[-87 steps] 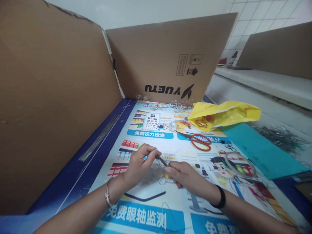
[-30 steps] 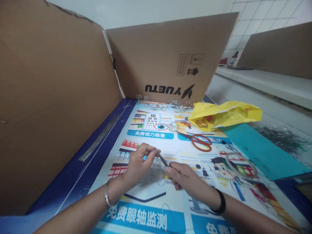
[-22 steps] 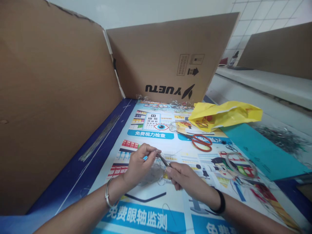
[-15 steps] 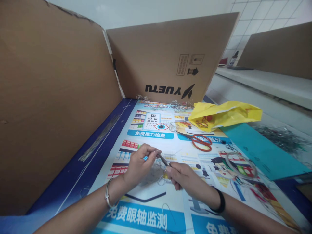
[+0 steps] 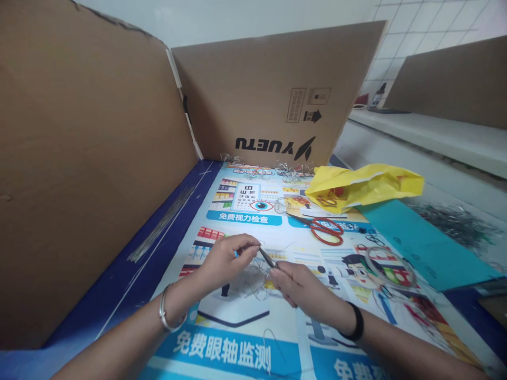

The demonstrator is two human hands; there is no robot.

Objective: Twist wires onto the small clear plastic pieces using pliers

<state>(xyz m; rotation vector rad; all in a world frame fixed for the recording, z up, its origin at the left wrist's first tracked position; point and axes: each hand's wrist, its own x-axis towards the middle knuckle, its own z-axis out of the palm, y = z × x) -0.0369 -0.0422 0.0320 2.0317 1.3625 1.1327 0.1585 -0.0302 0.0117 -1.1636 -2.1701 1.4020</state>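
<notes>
My left hand [image 5: 225,258] is pinched shut on a thin wire end, with a small blue piece showing between its fingers. My right hand [image 5: 299,282] is closed around a slim dark metal tool [image 5: 267,258] whose tip points up-left at my left fingertips. Under both hands lies a loose tangle of fine wire [image 5: 253,277] on the printed poster mat [image 5: 237,338]. A silver bangle circles my left wrist, and a black band my right wrist.
Red-handled scissors [image 5: 327,229] lie beyond my right hand, with a yellow plastic bag [image 5: 364,187] behind them. Cardboard walls [image 5: 91,158] stand on the left and at the back. A teal sheet [image 5: 420,245] and a heap of wire pieces [image 5: 455,221] lie at the right. A wire ring [image 5: 390,266] rests on the mat.
My left hand has shifted slightly right and its wrist has dropped lower; the tool tip stays at my left fingertips. My right hand has barely moved.
</notes>
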